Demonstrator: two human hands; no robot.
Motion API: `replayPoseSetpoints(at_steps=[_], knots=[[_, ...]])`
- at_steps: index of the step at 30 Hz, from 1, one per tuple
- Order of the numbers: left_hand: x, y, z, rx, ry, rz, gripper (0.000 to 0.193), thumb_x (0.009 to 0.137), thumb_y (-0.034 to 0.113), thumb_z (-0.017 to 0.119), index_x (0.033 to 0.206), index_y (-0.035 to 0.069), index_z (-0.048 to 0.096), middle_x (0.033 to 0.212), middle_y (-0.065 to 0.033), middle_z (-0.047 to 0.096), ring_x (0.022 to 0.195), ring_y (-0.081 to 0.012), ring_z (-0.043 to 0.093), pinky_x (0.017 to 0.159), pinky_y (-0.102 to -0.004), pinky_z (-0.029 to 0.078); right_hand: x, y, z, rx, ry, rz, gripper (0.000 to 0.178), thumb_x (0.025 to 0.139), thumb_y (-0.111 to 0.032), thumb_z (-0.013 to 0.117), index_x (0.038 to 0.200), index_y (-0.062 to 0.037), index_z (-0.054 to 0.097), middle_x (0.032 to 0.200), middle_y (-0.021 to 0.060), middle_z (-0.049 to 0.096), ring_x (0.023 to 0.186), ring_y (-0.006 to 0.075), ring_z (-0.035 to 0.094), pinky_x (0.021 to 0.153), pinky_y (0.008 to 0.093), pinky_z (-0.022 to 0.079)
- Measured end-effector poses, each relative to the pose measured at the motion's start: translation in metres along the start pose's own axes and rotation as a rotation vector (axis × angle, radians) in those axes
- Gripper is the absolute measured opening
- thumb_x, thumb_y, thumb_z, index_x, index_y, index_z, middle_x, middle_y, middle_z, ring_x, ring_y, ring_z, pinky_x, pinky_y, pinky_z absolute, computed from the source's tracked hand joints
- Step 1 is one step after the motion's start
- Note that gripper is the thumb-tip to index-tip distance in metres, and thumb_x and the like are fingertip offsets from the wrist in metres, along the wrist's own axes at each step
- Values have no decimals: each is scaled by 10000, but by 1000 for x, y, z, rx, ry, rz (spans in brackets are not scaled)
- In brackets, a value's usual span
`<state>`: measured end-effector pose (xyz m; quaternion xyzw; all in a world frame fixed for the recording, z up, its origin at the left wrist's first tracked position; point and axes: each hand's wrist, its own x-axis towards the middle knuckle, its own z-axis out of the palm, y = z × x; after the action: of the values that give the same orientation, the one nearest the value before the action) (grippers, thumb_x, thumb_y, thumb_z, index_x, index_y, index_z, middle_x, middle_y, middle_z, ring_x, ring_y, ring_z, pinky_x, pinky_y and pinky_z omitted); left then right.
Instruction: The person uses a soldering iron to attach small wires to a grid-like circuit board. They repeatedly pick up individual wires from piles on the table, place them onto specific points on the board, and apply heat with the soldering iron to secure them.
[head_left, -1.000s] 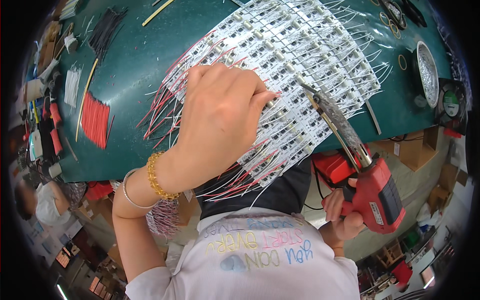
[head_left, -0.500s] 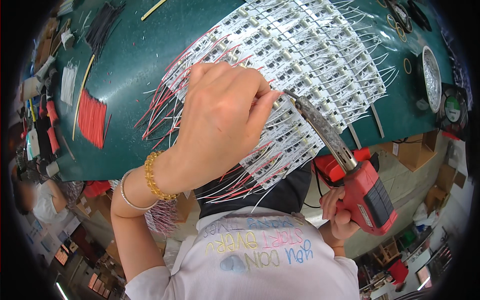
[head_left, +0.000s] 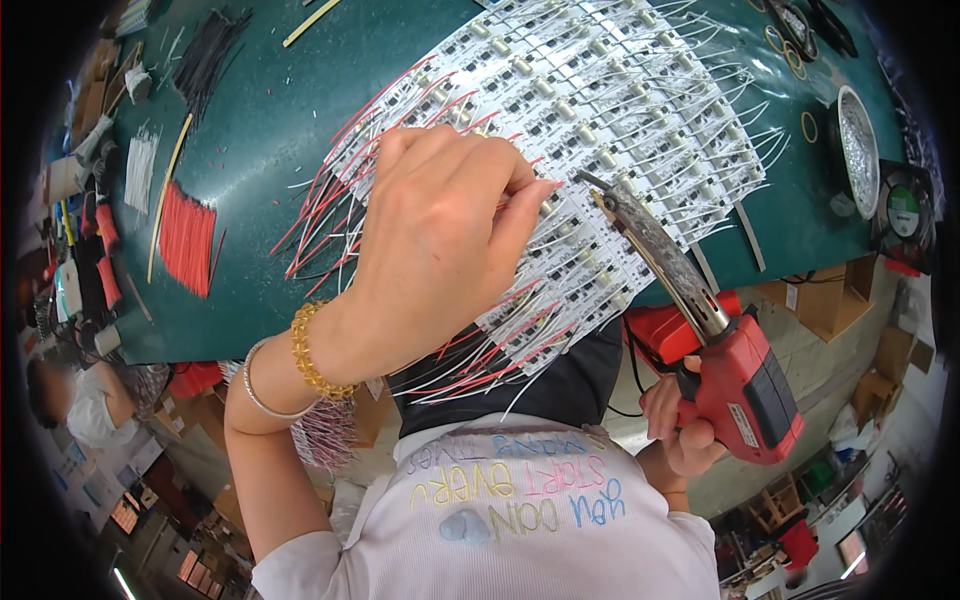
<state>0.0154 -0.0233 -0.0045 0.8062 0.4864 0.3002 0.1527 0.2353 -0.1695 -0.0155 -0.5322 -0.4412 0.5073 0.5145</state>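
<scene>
Over the white circuit boards [head_left: 592, 222] on the green bench [head_left: 268, 130], I have the left grip [head_left: 440, 215] pinched, thumb and forefinger together; whether anything sits between them I cannot tell. My right grip [head_left: 686, 445] wraps the handle of the red soldering gun [head_left: 738, 375], its dark tip near those fingers.

Colorful lettering [head_left: 565, 480] on white shirt [head_left: 545, 568]; pale label [head_left: 743, 425] on soldering gun [head_left: 730, 375].

A green-topped bench [head_left: 275, 140] stretches across a workshop; a cardboard box [head_left: 835, 308] sits past its edge at right, above pale grey floor [head_left: 740, 492]; bright strip lights [head_left: 123, 583] shine near both lower corners, blurred clutter around them.
</scene>
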Motion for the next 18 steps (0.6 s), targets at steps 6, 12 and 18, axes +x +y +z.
replayPoseSetpoints(at_steps=[6,12,18], knots=[[0,1,1,-1,-21,51,128,711,31,688,733,53,565,703,-50,545,668,-222,495,656,-324,347,5,-6,5,37,1,-15,723,836,-533,528,1186,88,403,469,-14,429,365,99,419,400,245,364],[-3,8,5,-19,-19,29,153,698,18,689,733,55,545,757,-56,540,720,-236,492,673,-341,346,-2,-5,-4,32,-34,-22,678,843,-504,541,1140,89,400,481,-8,437,369,101,422,402,247,378],[-6,11,12,31,-4,73,158,696,18,690,734,50,540,782,-64,534,763,-245,493,694,-346,353,-6,-3,-7,39,-16,-38,632,848,-489,547,1080,81,406,487,-2,437,383,111,431,409,259,387]])
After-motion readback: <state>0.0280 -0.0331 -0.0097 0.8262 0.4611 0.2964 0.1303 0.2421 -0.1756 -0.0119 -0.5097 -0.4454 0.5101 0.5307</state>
